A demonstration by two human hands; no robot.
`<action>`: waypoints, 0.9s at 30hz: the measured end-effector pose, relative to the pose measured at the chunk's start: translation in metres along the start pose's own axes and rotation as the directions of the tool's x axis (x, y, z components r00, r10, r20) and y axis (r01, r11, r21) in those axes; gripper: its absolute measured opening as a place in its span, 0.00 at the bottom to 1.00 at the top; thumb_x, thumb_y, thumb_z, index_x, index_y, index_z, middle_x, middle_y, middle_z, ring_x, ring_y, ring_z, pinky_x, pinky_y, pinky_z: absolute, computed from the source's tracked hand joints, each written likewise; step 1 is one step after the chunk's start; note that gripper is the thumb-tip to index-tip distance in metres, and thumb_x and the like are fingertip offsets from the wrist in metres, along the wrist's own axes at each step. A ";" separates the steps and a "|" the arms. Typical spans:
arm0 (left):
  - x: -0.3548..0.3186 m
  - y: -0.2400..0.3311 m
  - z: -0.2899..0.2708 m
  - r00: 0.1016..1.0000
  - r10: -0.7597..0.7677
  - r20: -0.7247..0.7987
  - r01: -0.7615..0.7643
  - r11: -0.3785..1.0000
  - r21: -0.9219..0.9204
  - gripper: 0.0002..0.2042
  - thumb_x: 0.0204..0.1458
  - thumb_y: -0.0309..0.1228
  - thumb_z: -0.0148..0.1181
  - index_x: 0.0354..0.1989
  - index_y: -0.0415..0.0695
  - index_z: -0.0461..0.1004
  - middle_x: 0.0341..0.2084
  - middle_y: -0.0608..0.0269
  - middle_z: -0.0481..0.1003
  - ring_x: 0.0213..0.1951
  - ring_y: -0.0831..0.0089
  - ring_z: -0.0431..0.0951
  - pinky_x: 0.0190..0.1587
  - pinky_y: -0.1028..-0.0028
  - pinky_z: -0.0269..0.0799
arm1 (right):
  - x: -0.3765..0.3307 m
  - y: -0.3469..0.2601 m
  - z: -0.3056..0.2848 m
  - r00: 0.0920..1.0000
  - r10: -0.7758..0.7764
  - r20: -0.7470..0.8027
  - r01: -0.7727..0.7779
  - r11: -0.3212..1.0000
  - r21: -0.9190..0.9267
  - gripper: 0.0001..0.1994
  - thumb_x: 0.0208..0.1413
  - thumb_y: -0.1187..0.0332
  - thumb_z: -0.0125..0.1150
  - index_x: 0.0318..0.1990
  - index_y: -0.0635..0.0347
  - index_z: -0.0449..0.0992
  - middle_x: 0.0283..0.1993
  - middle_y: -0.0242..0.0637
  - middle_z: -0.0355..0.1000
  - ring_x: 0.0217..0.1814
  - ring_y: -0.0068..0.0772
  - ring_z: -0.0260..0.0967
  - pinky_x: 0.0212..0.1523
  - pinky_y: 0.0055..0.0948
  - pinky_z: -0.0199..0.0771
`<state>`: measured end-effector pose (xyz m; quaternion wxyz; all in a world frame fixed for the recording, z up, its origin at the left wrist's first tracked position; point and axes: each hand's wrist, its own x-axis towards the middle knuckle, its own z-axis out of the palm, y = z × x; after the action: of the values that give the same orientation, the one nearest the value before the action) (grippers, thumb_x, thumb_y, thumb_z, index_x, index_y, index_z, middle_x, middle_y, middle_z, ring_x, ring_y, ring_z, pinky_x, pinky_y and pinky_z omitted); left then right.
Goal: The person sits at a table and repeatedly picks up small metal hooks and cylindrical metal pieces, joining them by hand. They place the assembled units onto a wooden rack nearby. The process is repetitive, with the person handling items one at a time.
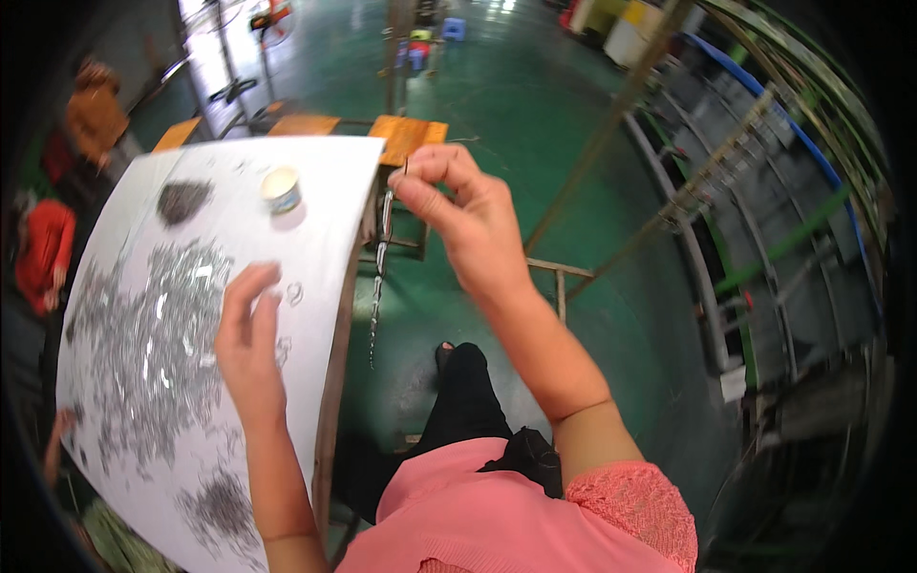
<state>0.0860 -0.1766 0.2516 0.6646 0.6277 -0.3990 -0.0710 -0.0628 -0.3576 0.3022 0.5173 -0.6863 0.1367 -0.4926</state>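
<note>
My right hand [468,205] is raised beyond the table's right edge, its thumb and forefinger pinched together. From the pinch hangs a thin chain [379,263] of shiny, dark metal links, down over the floor. A short dark piece sticks up above the fingertips; its kind is too small to tell. My left hand [250,329] hovers over the table, slightly blurred, with bent fingers and the thumb tip a little apart from them. Nothing shows between them. Beside it, many small silvery metal pieces [158,329] lie scattered across the white tabletop [330,181].
A paper cup [281,189] stands on the table's far part, near a dark heap [183,201] of small pieces. Another heap [225,506] lies nearer me. Wooden stools [406,134] stand beyond the table, metal racks [755,201] to the right. People [48,253] are at the left.
</note>
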 end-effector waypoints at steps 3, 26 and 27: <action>-0.001 -0.005 -0.003 0.998 -0.058 -0.021 0.058 0.998 -0.021 0.12 0.61 0.27 0.48 0.50 0.38 0.73 0.49 0.57 0.72 0.50 0.70 0.73 0.52 0.70 0.69 | 0.032 -0.023 -0.037 0.991 -0.080 -0.105 0.074 0.995 -0.065 0.06 0.54 0.69 0.64 0.35 0.61 0.78 0.39 0.29 0.72 0.42 0.20 0.66 0.45 0.22 0.66; 0.007 -0.038 0.044 0.959 -0.281 0.041 0.278 0.958 0.071 0.07 0.59 0.23 0.49 0.41 0.37 0.72 0.38 0.60 0.74 0.42 0.74 0.73 0.47 0.72 0.69 | 0.157 -0.113 -0.413 0.721 -0.321 -0.614 -0.221 0.733 -0.644 0.13 0.52 0.59 0.68 0.40 0.56 0.82 0.36 0.23 0.75 0.38 0.16 0.65 0.39 0.22 0.63; 0.009 -0.040 0.047 0.955 -0.293 0.034 0.290 0.953 0.084 0.07 0.59 0.24 0.49 0.41 0.37 0.73 0.38 0.60 0.74 0.41 0.74 0.73 0.47 0.72 0.69 | 0.161 -0.114 -0.427 0.703 -0.326 -0.632 -0.237 0.730 -0.641 0.13 0.52 0.59 0.68 0.40 0.57 0.82 0.36 0.23 0.75 0.38 0.16 0.65 0.40 0.22 0.63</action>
<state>0.0792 -0.2261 0.2145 0.6124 0.7036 -0.3196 -0.1669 -0.3722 -0.6668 0.4758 0.1208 -0.5852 0.4772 -0.6444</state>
